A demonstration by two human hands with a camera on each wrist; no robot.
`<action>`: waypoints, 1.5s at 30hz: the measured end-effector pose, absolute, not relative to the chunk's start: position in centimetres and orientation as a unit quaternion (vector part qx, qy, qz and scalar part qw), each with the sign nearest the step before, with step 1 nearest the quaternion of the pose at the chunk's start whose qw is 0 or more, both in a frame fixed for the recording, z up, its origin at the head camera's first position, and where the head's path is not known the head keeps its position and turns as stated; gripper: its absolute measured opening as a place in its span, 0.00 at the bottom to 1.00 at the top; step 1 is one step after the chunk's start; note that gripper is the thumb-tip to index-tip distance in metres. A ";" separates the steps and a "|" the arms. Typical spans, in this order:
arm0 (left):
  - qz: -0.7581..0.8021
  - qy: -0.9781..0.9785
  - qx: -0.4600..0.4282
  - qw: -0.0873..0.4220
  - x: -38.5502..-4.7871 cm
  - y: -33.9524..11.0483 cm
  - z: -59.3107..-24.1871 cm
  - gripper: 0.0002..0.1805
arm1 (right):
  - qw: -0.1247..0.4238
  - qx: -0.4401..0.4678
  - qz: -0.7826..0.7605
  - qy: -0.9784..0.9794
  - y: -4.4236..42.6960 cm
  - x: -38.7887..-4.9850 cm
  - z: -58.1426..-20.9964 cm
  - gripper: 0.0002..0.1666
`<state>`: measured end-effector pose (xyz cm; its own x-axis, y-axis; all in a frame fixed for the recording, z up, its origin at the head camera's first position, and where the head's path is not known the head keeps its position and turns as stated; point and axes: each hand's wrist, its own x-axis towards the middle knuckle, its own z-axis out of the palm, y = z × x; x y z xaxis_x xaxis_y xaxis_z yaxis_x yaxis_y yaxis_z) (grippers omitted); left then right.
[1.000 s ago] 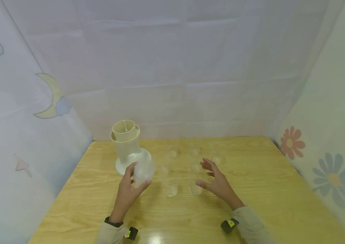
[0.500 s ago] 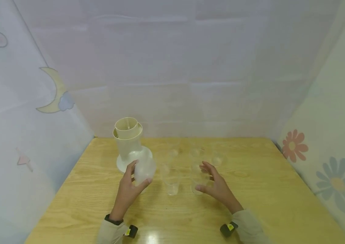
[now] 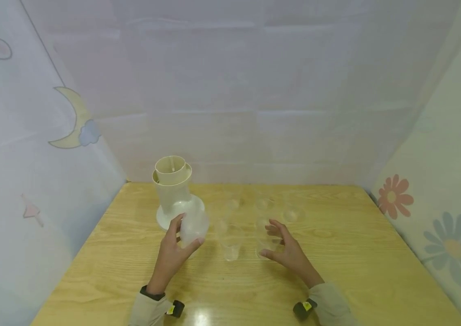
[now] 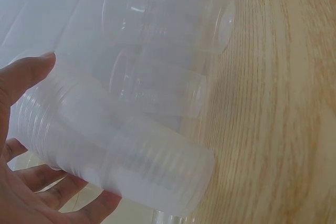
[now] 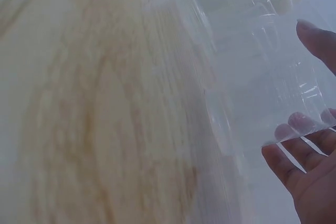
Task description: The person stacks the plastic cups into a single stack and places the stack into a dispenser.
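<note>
Curving round a stack of clear plastic cups (image 3: pixel 194 225), the left hand (image 3: pixel 173 251) grips its side, thumb on the right and fingers on the left. The stack stands at the left of the tabletop (image 3: pixel 328 271), just in front of a white cylindrical holder (image 3: pixel 171 197) with a round base. To the right, the right hand (image 3: pixel 289 251) bends its fingers round a single clear cup (image 3: pixel 269 245), fingertips showing through the wall; whether the thumb touches, I cannot tell. Between the hands stands another clear cup (image 3: pixel 230 240), and further clear cups (image 3: pixel 293 213) stand beyond, faint against the wood. A pale sheet (image 3: pixel 222 90) hangs along the far side.
</note>
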<state>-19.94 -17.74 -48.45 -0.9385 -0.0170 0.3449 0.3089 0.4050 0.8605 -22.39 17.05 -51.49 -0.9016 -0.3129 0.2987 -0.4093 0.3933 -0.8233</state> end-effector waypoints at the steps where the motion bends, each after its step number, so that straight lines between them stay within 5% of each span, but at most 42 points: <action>1: -0.538 -0.825 -0.089 0.151 -19.9 -17.7 -48.4 0.44 | 0.050 0.219 0.508 -0.832 17.1 -22.4 -51.5 0.54; 27: -0.536 -0.825 -0.091 0.155 -19.9 -17.6 -48.3 0.43 | 0.085 0.238 0.518 -0.817 17.5 -22.4 -49.6 0.50; 45: -0.528 -0.831 -0.085 0.153 -19.9 -17.5 -48.2 0.43 | 0.089 0.262 0.523 -0.806 16.4 -20.7 -44.5 0.47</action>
